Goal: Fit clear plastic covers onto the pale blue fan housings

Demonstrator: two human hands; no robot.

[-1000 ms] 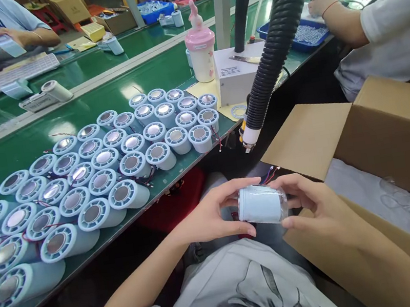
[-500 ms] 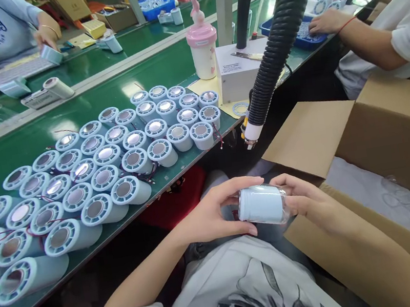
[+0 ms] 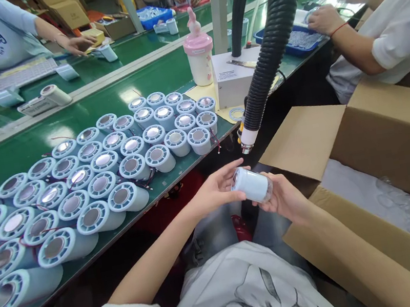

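Observation:
Between my two hands is a light-blue cylinder inside a clear plastic cup (image 3: 253,185), tilted over my lap. My left hand (image 3: 221,187) grips its ringed upper end between thumb and fingers. The clear lower end is held by my right hand (image 3: 284,198), with fingers curled round it. Just above them hangs a nozzle (image 3: 247,142) with a white collar and metal tip, on a black corrugated hose (image 3: 271,34). Rows of similar light-blue cylinders (image 3: 130,196) with silver discs and thin red and black wires stand on the green bench (image 3: 102,94) to the left.
An open cardboard box (image 3: 300,143) with clear plastic cups (image 3: 407,204) stands at my right. A white control box (image 3: 235,78) and a pink-lidded cup (image 3: 199,56) are on the bench. Co-workers' hands work across the belt and at the right, near a blue tray (image 3: 302,42).
My hands have raised the cylinder and cup slightly, towards the nozzle, and tilted them more. Across the belt, a co-worker's hand has let go of a blue part and reached right.

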